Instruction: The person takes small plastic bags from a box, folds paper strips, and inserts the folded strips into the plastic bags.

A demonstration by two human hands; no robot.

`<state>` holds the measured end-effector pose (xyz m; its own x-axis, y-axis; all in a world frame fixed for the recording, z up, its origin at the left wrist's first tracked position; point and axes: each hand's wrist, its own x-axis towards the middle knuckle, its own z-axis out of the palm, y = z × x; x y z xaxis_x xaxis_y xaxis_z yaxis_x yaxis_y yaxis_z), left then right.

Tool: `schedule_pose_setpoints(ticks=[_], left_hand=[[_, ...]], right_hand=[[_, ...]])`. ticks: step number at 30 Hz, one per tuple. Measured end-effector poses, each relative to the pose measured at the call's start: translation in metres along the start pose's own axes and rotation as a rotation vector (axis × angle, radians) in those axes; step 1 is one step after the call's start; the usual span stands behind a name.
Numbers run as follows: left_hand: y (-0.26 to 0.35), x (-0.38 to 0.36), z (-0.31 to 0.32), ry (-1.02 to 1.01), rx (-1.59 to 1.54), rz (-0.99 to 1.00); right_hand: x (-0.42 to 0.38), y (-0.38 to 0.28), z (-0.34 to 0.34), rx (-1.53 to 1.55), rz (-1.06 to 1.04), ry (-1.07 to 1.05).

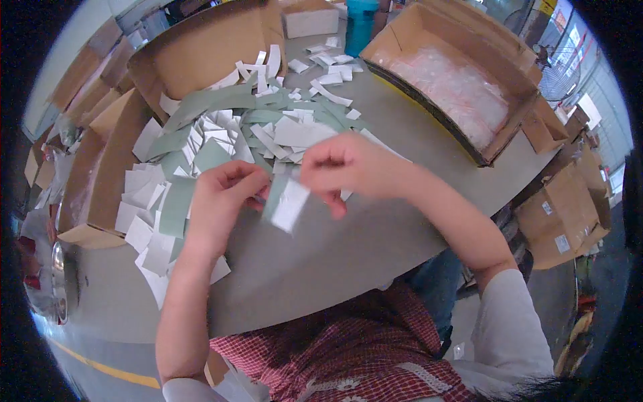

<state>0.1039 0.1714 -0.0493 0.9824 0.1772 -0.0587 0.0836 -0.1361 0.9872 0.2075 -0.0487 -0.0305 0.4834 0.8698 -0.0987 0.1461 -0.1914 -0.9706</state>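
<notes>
A small white and green paper piece [289, 206], blurred by motion, is between my hands above the grey table [268, 281]. My left hand [226, 197] is closed, with thumb and fingertips pinched at the green edge of that piece. From the right, my right hand [348, 167] curls its fingers against the piece's upper white corner. Just beyond both hands spreads a heap of white paper slips [218, 137] mixed with green paper strips [177, 201]. The exact contact of the fingertips is smeared.
An open cardboard box [462, 80] with clear plastic bags [455, 87] stands at the back right. Another open box [207, 50] stands behind the heap, and a long carton [100, 174] at the left. A teal container [362, 27] is at the back; small white packets [331, 60] lie nearby.
</notes>
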Motion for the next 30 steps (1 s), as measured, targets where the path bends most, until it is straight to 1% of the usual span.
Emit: schedule_pose_setpoints(ticks=[1,4,5,7,8,10,13,16,17,20,22,23,25,26,28,29,30], left_hand=[[-0.003,0.002,-0.002,0.033,-0.005,0.004],[-0.008,0.004,0.001,0.153,-0.019,0.074],[-0.009,0.004,0.002,0.195,-0.024,0.109],[-0.019,0.006,0.004,0.223,0.131,0.223],[-0.021,0.007,0.005,0.24,0.209,0.281],[-0.022,0.007,0.005,0.194,0.311,0.297],[-0.021,0.005,0.005,0.132,0.542,0.322],[-0.013,-0.001,0.008,0.13,0.821,0.373],[-0.011,-0.004,0.007,0.139,0.919,0.391],[-0.017,-0.001,-0.006,0.336,1.278,0.515],[-0.024,-0.001,-0.017,0.528,1.626,0.256],[-0.026,-0.001,-0.023,0.622,1.79,0.119],[-0.017,0.004,-0.036,0.487,1.564,-0.168],[-0.012,0.005,-0.039,0.419,1.441,-0.302],[-0.006,0.001,-0.036,0.422,1.43,-0.207],[-0.004,0.001,-0.035,0.423,1.423,-0.156],[-0.003,0.0,-0.034,0.421,1.441,-0.059]], right_hand=[[0.003,0.004,-0.008,0.102,0.019,0.005],[0.014,0.016,-0.036,0.387,-0.3,0.401],[0.013,0.014,-0.042,0.421,-0.296,0.462],[0.011,0.01,-0.051,0.487,-0.293,0.581],[0.012,0.013,-0.053,0.367,-0.27,0.58],[0.016,0.028,-0.054,0.133,-0.215,0.573],[0.02,0.036,-0.046,-0.205,-0.253,0.494],[0.019,0.036,-0.023,-0.588,-0.376,0.497],[0.017,0.033,-0.014,-0.608,-0.4,0.468],[0.018,0.031,0.006,-0.668,-0.506,0.396],[0.02,0.036,0.01,-0.724,-0.616,0.377],[0.019,0.035,0.012,-0.728,-0.579,0.393],[0.015,0.032,0.013,-0.742,-0.498,0.426],[0.016,0.033,0.011,-0.789,-0.526,0.459],[0.021,0.037,0.004,-0.887,-0.585,0.53],[0.022,0.04,0.001,-0.911,-0.573,0.518],[0.022,0.042,-0.001,-0.934,-0.56,0.507]])
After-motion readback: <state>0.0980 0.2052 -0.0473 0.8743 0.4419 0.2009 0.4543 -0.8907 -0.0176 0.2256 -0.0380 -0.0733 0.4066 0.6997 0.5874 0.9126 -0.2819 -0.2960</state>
